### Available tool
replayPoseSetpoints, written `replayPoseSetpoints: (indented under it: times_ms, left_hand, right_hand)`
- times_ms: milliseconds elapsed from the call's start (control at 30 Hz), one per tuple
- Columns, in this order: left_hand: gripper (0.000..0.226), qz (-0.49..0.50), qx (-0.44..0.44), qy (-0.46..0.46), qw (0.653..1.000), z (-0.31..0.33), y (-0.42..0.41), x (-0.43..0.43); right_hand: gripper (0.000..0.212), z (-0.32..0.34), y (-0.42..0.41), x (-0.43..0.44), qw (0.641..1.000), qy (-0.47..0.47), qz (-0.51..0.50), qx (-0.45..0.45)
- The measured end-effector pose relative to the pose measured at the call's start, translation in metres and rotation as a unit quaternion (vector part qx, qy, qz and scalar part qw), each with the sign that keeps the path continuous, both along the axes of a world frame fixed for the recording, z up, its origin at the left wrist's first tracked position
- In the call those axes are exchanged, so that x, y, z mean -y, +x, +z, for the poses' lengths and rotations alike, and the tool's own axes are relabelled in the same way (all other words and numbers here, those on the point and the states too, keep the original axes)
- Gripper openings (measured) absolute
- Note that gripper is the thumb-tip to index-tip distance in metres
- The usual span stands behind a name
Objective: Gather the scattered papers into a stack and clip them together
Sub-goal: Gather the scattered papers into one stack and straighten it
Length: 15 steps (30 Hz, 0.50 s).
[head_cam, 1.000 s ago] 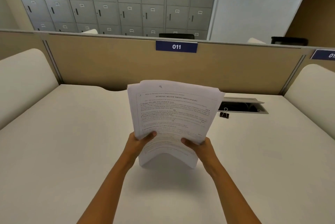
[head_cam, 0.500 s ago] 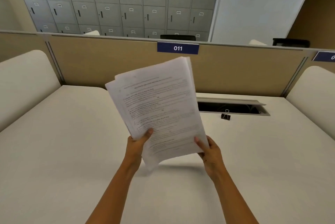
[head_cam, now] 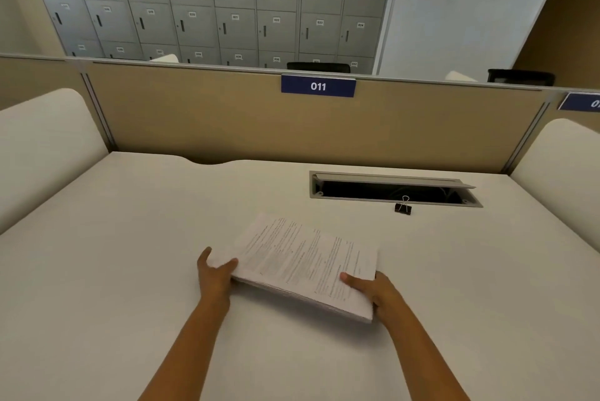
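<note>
Head view: two bare hands, one stack of papers (head_cam: 305, 262), one binder clip (head_cam: 403, 206), on a white desk (head_cam: 113, 270). Stack gathered and lying low at the desk's centre, printed side up, turned at a slant; whether fully flat on the surface cannot be told. Left hand (head_cam: 216, 274) at the stack's left corner, fingers curled around the edge, thumb on top. Right hand (head_cam: 378, 293) gripping the near right corner, thumb pressed across the top sheet, fingers hidden beneath. Stack between the two hands, both pinching it at opposite ends.

Binder clip black, silver handles up, standing well apart from the papers, beyond and to the right, touching neither hand, just in front of the open cable tray (head_cam: 393, 191) recessed in the desk. One blue sign reading 011 (head_cam: 318, 86) on the tan partition (head_cam: 194, 114); a second blue sign (head_cam: 581, 102) cut off at the right edge. Rows of grey lockers (head_cam: 211, 4) beyond.

Half a second ago: stack held up off the desk, tilted toward the camera; now lowered to desk level and rotated. Clip unmoved.
</note>
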State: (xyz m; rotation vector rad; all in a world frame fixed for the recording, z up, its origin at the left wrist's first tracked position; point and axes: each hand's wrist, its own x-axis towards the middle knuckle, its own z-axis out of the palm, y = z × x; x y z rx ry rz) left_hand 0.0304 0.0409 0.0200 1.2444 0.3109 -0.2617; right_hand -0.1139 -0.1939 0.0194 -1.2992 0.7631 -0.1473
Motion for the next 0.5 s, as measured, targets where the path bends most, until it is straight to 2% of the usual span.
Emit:
replayPoseSetpoints:
  times_ms: [67, 100, 167, 267, 400, 500]
  left_hand:
    - [0.066, -0.041, 0.010, 0.097, 0.994, -0.004, 0.000, -0.009]
    - [0.060, -0.058, 0.030, 0.156, 0.986, -0.005, -0.001, -0.011]
    - [0.048, -0.086, 0.075, 0.260, 0.959, -0.003, -0.003, -0.011]
    - [0.041, -0.108, 0.122, 0.365, 0.917, 0.001, -0.005, -0.008]
    - [0.034, -0.092, 0.160, 0.407, 0.894, 0.006, -0.010, -0.006]
    - [0.040, -0.090, 0.168, 0.434, 0.880, 0.007, -0.011, -0.006]
  right_hand:
    - [0.086, -0.003, 0.000, 0.003, 0.994, -0.077, -0.059, -0.055]
    - [0.086, 0.000, 0.000, 0.000, 0.987, -0.107, -0.091, -0.077]
    - [0.069, 0.002, 0.001, -0.006, 0.976, -0.140, -0.132, -0.099]
    - [0.055, 0.002, 0.004, -0.010, 0.970, -0.179, -0.130, -0.103]
    - [0.055, 0.001, 0.004, -0.008, 0.967, -0.201, -0.102, -0.116]
    - [0.057, -0.001, 0.004, -0.005, 0.966, -0.213, -0.079, -0.121]
